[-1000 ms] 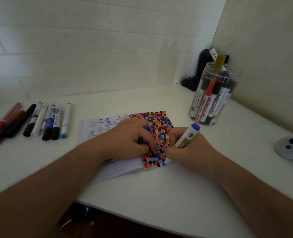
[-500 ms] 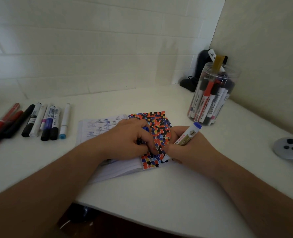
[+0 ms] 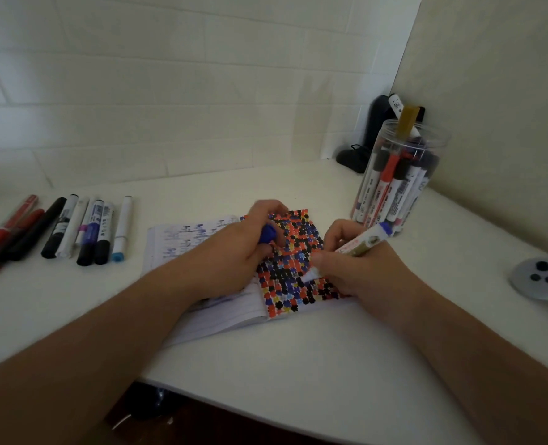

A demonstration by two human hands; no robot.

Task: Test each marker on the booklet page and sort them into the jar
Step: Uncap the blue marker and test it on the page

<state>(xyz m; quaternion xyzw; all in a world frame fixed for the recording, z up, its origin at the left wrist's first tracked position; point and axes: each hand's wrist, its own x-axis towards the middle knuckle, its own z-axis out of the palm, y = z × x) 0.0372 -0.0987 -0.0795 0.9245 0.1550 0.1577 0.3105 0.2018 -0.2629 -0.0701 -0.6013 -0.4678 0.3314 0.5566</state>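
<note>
Marker [image 3: 356, 248] pinched in right hand [image 3: 359, 264], tip on booklet [image 3: 285, 261]; blue cap [image 3: 267, 234] gripped in left hand [image 3: 234, 252].

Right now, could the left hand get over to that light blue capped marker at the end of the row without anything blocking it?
Probably yes, but not free-handed. Bare table lies between the left hand and the light blue capped marker. The hand already holds a blue cap, so it would have to put that down first.
</note>
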